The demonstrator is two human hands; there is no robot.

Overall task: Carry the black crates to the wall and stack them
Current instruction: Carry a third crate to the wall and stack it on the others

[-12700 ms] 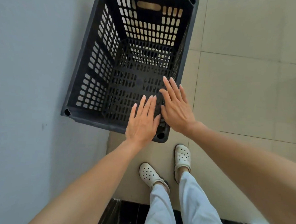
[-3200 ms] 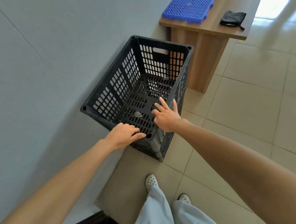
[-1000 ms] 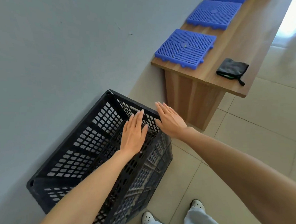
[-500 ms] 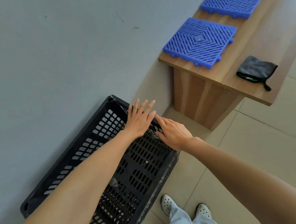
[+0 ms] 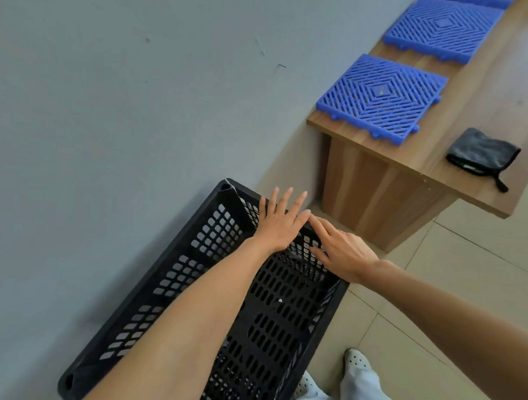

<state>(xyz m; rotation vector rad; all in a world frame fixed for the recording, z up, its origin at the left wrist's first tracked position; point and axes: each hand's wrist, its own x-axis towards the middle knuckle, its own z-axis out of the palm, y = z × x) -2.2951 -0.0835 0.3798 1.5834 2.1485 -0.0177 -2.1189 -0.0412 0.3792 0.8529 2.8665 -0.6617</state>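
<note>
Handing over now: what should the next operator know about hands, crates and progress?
Left hand: open, fingers spread over the far rim of the black crate.
Right hand: open, fingertips on that same end.
Position: black crate on the floor along the wall, near the wooden bench.
Done: this crate is at the wall.
Left: fetch and stack the others; none in view.

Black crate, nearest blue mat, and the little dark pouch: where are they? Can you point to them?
black crate (image 5: 211, 252), head view, on its holed side wall next to the grey wall.
nearest blue mat (image 5: 380, 94), head view, on its centre diamond.
dark pouch (image 5: 482, 150), head view, on the middle of its fabric.
</note>
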